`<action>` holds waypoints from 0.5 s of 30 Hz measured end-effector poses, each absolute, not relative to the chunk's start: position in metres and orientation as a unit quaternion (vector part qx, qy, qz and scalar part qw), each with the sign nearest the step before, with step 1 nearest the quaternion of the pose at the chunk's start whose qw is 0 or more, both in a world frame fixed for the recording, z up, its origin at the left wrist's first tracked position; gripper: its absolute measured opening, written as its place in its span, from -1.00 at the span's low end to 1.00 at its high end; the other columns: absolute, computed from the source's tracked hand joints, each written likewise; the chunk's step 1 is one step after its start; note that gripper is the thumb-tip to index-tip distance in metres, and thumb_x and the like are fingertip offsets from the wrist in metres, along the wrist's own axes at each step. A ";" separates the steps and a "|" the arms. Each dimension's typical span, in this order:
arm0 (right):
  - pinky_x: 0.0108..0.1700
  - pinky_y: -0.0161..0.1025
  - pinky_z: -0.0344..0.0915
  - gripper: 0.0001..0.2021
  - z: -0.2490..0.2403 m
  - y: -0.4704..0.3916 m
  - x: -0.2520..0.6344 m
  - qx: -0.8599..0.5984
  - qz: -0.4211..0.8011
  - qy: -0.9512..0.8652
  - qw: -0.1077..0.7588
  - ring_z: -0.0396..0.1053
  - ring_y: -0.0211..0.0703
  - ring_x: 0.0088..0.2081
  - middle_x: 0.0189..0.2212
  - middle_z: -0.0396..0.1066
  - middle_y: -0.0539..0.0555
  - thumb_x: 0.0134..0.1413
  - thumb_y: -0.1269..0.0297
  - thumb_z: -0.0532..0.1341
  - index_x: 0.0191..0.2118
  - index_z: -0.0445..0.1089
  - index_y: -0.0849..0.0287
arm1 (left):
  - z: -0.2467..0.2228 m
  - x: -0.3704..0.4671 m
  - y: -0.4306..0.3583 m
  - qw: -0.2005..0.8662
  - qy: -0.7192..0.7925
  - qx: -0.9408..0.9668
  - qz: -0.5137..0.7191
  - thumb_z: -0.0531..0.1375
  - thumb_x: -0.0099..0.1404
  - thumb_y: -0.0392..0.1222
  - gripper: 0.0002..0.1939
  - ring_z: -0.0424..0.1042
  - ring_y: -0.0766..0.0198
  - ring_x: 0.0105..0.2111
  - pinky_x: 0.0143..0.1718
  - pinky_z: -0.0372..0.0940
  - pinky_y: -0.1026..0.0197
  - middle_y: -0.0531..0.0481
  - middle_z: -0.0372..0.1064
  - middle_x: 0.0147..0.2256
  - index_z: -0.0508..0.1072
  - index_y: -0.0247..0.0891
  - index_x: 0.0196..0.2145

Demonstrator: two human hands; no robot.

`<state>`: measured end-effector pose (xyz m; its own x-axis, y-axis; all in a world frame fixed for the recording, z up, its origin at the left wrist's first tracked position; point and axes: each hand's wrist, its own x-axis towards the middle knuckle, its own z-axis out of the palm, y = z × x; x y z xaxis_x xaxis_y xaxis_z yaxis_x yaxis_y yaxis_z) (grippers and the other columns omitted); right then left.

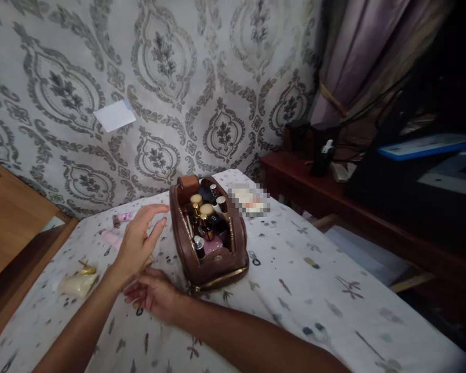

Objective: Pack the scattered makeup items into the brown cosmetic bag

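A brown leather cosmetic bag (213, 269) stands unzipped on the patterned cloth, packed with several small bottles and jars, among them gold-capped bottles (205, 223) and a pink item (213, 244). Just left of the bag is my left hand (142, 238), its thumb and fingers apart with nothing seen between them. Below it, my right hand (157, 296) crosses in front, palm partly up and fingers loosely spread. A small beige thing (150, 261) shows by the left palm, mostly hidden; I cannot tell if either hand touches it.
Further left lie a pink tube (112, 238), a small purple-patterned tube (123, 217), a pale yellow tube (77, 285) and a gold item (88, 270). A pixelated item (249, 200) lies right of the bag. A dark red desk (279, 168) borders the right, a wooden panel (19, 223) the left.
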<state>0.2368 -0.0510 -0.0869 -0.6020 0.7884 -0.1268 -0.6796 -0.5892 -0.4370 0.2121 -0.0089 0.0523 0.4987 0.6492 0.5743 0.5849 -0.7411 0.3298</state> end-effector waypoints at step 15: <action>-0.47 -0.40 0.24 -0.71 -0.087 -0.051 0.242 -0.143 0.894 -0.145 0.399 0.45 -0.29 -0.50 -0.50 0.55 0.10 0.02 0.14 0.37 -0.48 0.44 0.29 | -0.042 0.057 -0.031 -0.014 0.599 0.733 0.321 -0.03 0.38 -0.04 -0.65 0.42 0.01 -0.09 0.01 0.28 -0.05 -0.18 0.49 -0.16 0.46 -0.26 -0.17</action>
<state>0.2417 -0.0511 -0.0872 -0.6407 0.7548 -0.1404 -0.6714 -0.6395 -0.3745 0.0572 -0.0307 -0.0416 0.0749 0.8696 0.4881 0.8879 -0.2810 0.3642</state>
